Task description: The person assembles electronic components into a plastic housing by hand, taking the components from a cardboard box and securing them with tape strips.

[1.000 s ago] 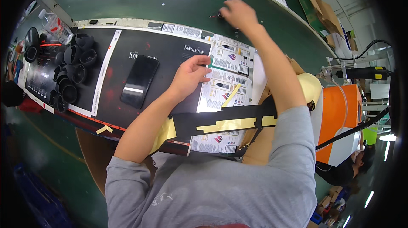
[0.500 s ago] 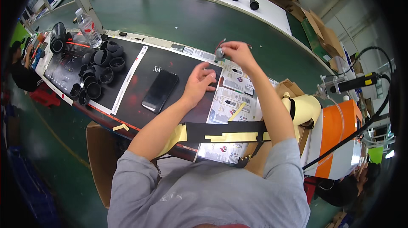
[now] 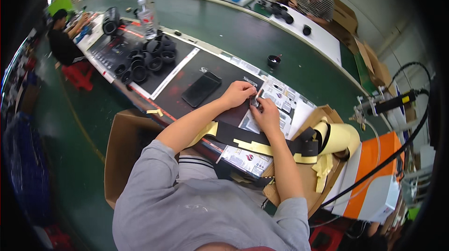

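Note:
Both my hands meet over the printed sheets on the bench. In my right hand point(image 3: 267, 114) is a small silver part point(image 3: 255, 102), pinched between thumb and fingers. The fingertips of my left hand point(image 3: 239, 94) are closed just above that part, on something too small to make out. A black phone point(image 3: 201, 89) lies on the dark mat left of my hands. Under my right forearm runs a black strip point(image 3: 239, 135) with yellow backing paper.
Several black cups point(image 3: 152, 58) cluster at the left, near a water bottle point(image 3: 146, 21). One black cup point(image 3: 274, 61) stands on the green belt point(image 3: 243, 36). At the right are a cardboard box point(image 3: 304, 176), a yellow roll point(image 3: 340, 138) and an orange-white machine point(image 3: 372, 176). Two people sit beyond.
My right hand has come down and nearer, beside my left, still with the small silver part. My left fingers have closed. The view has shifted, and a black cup now shows on the belt.

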The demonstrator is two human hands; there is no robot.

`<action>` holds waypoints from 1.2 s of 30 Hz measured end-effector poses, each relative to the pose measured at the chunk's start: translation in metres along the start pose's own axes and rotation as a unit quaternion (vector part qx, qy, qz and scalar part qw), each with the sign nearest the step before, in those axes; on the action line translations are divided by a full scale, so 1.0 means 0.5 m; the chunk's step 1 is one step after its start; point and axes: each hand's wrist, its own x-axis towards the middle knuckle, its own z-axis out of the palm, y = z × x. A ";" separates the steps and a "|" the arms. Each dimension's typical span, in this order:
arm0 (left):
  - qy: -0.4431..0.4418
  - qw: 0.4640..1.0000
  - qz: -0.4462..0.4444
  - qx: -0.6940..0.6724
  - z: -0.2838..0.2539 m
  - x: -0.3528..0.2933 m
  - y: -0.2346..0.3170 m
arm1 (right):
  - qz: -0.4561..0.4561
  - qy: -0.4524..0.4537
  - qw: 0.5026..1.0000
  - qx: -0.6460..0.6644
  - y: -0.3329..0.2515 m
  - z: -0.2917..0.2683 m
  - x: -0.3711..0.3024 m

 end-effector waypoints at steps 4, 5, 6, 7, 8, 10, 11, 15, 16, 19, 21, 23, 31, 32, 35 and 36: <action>-0.032 0.939 0.071 0.334 -0.094 -0.043 0.082 | -0.065 0.042 0.988 -0.135 0.001 0.002 -0.011; -0.013 0.941 0.058 0.332 -0.124 -0.064 0.122 | -0.054 0.038 0.989 -0.134 0.001 0.001 -0.013; 0.039 0.941 0.035 0.335 -0.168 -0.086 0.149 | -0.044 0.031 0.990 -0.132 -0.002 0.003 -0.015; 0.099 0.942 0.011 0.319 -0.221 -0.110 0.166 | -0.045 0.021 0.992 -0.119 -0.011 0.004 -0.016; 0.171 0.912 0.012 0.374 -0.263 -0.112 0.187 | -0.030 0.024 0.993 -0.115 0.003 -0.003 -0.018; 0.279 0.758 -0.054 0.587 -0.349 -0.148 0.229 | -0.026 0.027 0.994 -0.107 0.010 -0.012 -0.026; 0.301 0.722 -0.095 0.616 -0.412 -0.179 0.214 | -0.027 0.020 0.994 -0.100 0.004 -0.009 -0.025; 0.349 0.679 -0.150 0.628 -0.496 -0.211 0.114 | -0.025 0.032 0.995 -0.092 0.001 -0.009 -0.019; 0.356 0.683 -0.154 0.619 -0.513 -0.207 0.087 | -0.013 0.038 0.995 -0.089 0.000 -0.007 -0.016; 0.431 0.741 -0.118 0.501 -0.504 -0.184 0.051 | -0.023 0.027 0.996 -0.083 0.010 -0.019 -0.014; 0.449 0.827 -0.131 0.311 -0.481 -0.194 0.062 | 0.005 0.034 0.999 -0.038 0.021 -0.017 -0.011; 0.420 0.893 -0.114 0.116 -0.518 -0.219 0.051 | 0.019 0.055 0.998 0.017 0.025 -0.008 -0.006; -0.174 0.967 -0.093 -0.160 -0.124 -0.211 0.190 | 0.057 0.112 0.989 0.083 0.037 -0.016 -0.009; -0.165 0.968 -0.098 -0.162 -0.098 -0.218 0.202 | 0.069 0.112 0.988 0.086 0.041 -0.019 -0.011; -0.270 0.947 -0.136 0.106 -0.096 -0.260 0.200 | 0.070 0.107 0.988 0.090 0.031 -0.025 -0.009; -0.264 0.948 -0.143 0.107 -0.119 -0.274 0.180 | 0.069 0.109 0.987 0.095 0.032 -0.027 -0.004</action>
